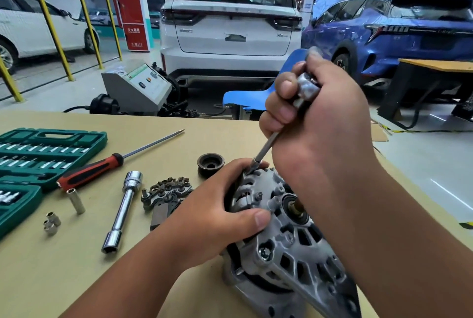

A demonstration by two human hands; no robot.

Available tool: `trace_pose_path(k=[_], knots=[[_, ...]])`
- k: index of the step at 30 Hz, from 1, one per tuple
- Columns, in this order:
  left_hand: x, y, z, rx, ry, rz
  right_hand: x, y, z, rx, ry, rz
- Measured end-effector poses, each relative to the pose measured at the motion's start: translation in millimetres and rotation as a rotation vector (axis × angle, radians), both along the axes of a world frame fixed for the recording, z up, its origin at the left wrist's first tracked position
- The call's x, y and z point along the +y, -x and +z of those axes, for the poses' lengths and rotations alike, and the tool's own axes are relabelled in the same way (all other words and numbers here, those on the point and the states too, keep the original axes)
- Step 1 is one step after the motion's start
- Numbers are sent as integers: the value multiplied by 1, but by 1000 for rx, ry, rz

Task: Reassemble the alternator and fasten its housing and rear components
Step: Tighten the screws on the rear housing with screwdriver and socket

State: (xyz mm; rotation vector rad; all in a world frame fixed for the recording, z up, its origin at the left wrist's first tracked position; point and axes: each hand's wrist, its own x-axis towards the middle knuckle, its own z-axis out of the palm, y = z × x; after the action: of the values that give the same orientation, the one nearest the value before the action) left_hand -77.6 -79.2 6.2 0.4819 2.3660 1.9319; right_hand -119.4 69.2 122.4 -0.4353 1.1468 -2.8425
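In the head view, the alternator [289, 236] is seen at the lower centre-right of the frame, resting on the tan table [76, 266] — grey cast housing, slotted vents, a dark bearing and shaft stub at its middle. It is gripped around its upper left rim by the left hand [220, 215]. A metal driver [266, 146] is clasped in the curled right hand [320, 123]. The shaft slants down-left from that grip to a housing bolt [249, 170], just beside the left fingertips — the nearer hand.
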Motion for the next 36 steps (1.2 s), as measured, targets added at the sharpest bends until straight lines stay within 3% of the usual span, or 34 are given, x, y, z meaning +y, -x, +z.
trace_pose_path(k=[2,6,11,16,22,24,27,32,36], knots=[[0,0,0,6,3,-4,4,3,1,49,-47,103],[-1,1,-1,4,-6,-7,18,18,3,224,-222,570],[-2,2,-2,-11,4,-24,28,26,-1,234,-179,830],[-1,4,-6,-12,-32,-29,23,30,3,191,-148,717],[1,3,-4,4,-31,3,2,11,-2,-21,-3,111],[1,2,-3,9,-17,6,-1,6,-2,-27,27,10],[1,1,-4,17,-9,3,3,5,2,19,-32,101],[1,0,-2,0,-27,-6,20,20,3,226,-221,621],[-1,2,-2,-7,-24,-25,27,24,-2,245,-197,821]])
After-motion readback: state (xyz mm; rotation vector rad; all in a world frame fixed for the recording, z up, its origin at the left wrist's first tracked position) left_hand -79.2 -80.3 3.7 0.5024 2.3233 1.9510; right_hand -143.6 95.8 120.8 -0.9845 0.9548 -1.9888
